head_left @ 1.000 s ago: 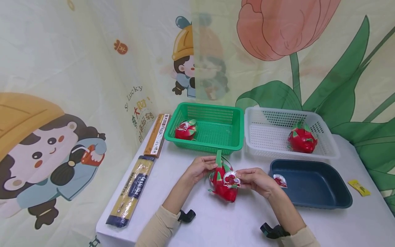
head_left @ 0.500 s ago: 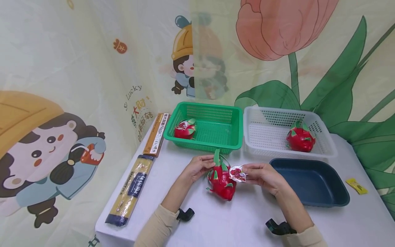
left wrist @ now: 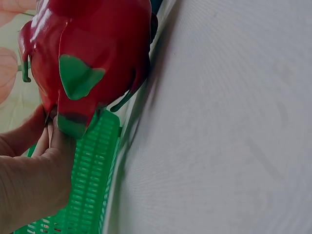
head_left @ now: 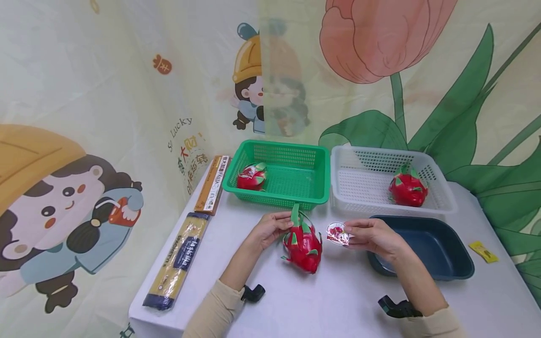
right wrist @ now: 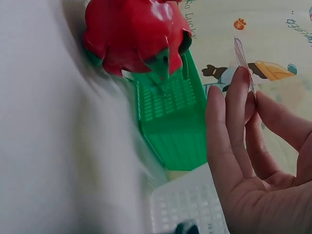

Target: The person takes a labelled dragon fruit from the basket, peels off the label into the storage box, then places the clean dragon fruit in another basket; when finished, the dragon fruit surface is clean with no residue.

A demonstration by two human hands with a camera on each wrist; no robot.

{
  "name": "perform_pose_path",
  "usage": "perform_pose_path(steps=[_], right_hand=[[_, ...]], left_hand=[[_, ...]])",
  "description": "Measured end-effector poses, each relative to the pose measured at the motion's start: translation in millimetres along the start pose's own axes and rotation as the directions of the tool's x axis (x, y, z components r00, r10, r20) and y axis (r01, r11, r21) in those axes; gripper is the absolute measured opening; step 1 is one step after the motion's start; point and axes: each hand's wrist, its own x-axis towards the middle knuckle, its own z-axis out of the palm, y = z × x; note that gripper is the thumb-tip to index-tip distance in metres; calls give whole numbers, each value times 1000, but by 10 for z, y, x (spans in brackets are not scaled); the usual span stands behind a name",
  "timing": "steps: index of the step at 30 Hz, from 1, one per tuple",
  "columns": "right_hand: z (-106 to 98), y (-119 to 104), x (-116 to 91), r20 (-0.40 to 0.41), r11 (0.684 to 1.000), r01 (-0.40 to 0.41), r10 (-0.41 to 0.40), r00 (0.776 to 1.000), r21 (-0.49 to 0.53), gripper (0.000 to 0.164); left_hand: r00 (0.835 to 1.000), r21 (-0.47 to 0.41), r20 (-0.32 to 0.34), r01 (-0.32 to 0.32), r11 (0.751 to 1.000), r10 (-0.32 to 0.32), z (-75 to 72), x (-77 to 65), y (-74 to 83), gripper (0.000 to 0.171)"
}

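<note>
My left hand (head_left: 272,228) pinches a red artificial dragon fruit (head_left: 305,249) by its green leaf tips, in front of the green basket. In the left wrist view the fruit's glossy body (left wrist: 102,39) fills the top, with the fingers at its leafy end. Just right of the fruit, my right hand (head_left: 374,236) pinches a round sticker (head_left: 337,233) with a dragon fruit picture between thumb and fingers. The right wrist view shows that sticker (right wrist: 242,56) nearly edge-on, apart from the fruit.
The green basket (head_left: 279,203) holds a dragon fruit (head_left: 251,177) bearing a sticker. Another dragon fruit (head_left: 408,188) lies in the white basket (head_left: 359,204). A dark blue tray (head_left: 439,249) stands at right, beside a yellow packet (head_left: 483,252). Spaghetti (head_left: 177,260) and a pasta box (head_left: 212,184) lie left.
My right hand has moved right, taking the sticker away from the dragon fruit's surface. My left hand keeps its hold on the fruit, almost in place.
</note>
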Motion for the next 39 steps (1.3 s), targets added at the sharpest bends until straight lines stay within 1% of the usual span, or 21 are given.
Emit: perform_pose_path(steps=[6,11,17,21,25,32,39], right_hand=[[-141,-83,-66,-7,1000,-8,8,1000,-16,15],[-289,-173,-130,-19,999,-4,3,1000,-45,15],[-540,-242,-197,-29,997,-25,23,999,-79,18],[-745,-264,-232,-1,997,-37,37,999,-74,23],[-941,-279,-259,-6,996,-70,69,998,-62,26],[-1191,-261,-266,-85,986,-144,137,987,-85,22],[-1389,-222,-278,-81,971,-198,188,979,-131,22]], left_hand=[[1000,-13,2,-1,1000,1,-10,-13,-3,45],[1000,-22,-1,-3,1000,3,-17,-8,0,45],[1000,-33,-7,5,999,-6,-24,13,-8,45],[1000,-34,-8,3,999,-3,-26,14,-13,44],[1000,-33,-10,-1,999,0,-34,23,-23,44],[1000,-47,-18,8,999,-9,-38,41,-20,45],[1000,-44,-19,19,999,-20,-27,34,-24,44]])
